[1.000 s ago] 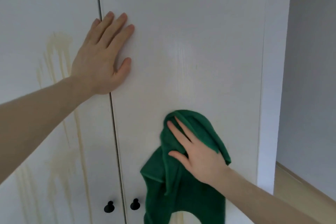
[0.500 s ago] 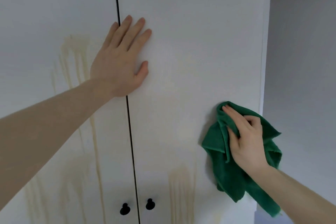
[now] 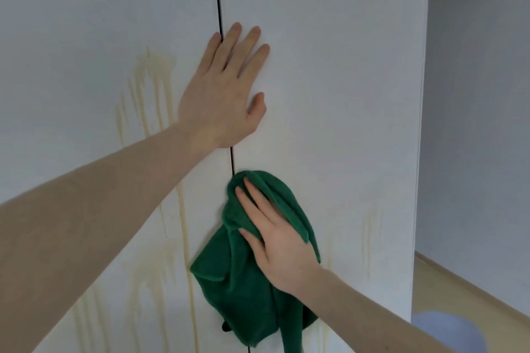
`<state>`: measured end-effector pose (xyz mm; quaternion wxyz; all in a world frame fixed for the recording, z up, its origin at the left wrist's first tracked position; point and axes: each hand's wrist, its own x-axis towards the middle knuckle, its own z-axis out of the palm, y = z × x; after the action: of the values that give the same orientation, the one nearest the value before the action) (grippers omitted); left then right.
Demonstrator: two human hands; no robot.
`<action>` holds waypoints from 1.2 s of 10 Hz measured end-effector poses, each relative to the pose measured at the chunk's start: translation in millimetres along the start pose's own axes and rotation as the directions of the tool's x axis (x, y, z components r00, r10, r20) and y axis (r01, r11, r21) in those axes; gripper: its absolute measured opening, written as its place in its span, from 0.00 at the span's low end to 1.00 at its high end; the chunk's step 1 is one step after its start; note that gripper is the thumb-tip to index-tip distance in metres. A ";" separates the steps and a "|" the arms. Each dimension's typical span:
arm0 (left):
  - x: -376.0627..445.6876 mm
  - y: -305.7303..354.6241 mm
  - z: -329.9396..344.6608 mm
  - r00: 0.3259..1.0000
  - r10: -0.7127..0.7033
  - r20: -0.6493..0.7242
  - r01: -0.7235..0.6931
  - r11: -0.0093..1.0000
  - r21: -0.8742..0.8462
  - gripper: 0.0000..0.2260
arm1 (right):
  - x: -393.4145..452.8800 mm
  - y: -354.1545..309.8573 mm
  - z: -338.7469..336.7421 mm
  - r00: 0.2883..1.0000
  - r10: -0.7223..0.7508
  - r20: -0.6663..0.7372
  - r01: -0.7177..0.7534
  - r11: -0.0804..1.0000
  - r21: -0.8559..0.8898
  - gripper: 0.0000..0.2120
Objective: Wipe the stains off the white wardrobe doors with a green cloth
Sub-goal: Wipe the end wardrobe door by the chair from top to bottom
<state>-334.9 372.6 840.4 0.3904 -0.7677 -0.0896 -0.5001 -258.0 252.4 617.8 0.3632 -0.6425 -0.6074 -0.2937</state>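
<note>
Two white wardrobe doors fill the view, the left door (image 3: 86, 66) and the right door (image 3: 329, 80), split by a dark vertical gap. My left hand (image 3: 223, 94) lies flat with straight fingers across that gap. Below it my right hand (image 3: 275, 235) presses a bunched green cloth (image 3: 246, 289) against the right door, right by the gap, fingers straight on the fabric. Yellowish drip stains (image 3: 149, 89) run down the left door. Fainter streaks (image 3: 371, 232) mark the right door lower right. The cloth hangs down and hides most of a black knob (image 3: 225, 326).
The wardrobe's right edge (image 3: 421, 152) meets a pale grey wall (image 3: 473, 123). A beige skirting strip (image 3: 473, 289) runs along the floor at the lower right, with a pale bluish object (image 3: 447, 329) below it.
My right hand has swept the cloth from the right edge of the right door leftward to the gap between the doors. The view has shifted; my left hand stays flat on the doors.
</note>
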 end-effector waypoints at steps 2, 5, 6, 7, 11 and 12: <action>-0.6 -0.5 2.1 1.000 0.003 0.001 -0.003 1.000 0.028 0.32 | -26.9 54.4 -24.7 0.988 0.156 -0.008 -0.156 0.985 -0.075 0.31; -2.0 1.0 1.3 1.000 0.004 -0.018 -0.003 0.999 0.053 0.32 | -63.5 149.3 -79.1 0.853 0.430 -0.296 -0.500 0.836 -0.225 0.32; -3.3 1.1 -0.2 1.000 0.005 -0.015 -0.004 0.999 0.036 0.32 | -64.3 156.8 -96.2 0.750 0.581 -0.315 -0.660 0.690 -0.298 0.43; -3.9 0.8 -1.0 1.000 0.004 -0.019 -0.004 1.000 0.030 0.32 | -59.6 142.0 -110.7 0.697 0.575 -0.429 -0.681 0.718 -0.145 0.22; -3.8 0.7 -1.0 1.000 0.002 -0.028 -0.001 1.000 0.028 0.32 | -22.1 -16.8 -20.8 0.725 0.600 -0.338 -0.353 0.745 0.566 0.10; -4.0 0.9 -0.8 0.999 0.003 -0.033 -0.002 1.000 0.019 0.32 | -26.2 -39.8 9.9 0.843 0.480 -0.241 -0.330 0.817 0.473 0.17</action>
<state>-337.0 372.5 836.8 0.3998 -0.7557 -0.0869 -0.5115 -300.6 245.6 595.1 0.6473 -0.6043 -0.4273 -0.1822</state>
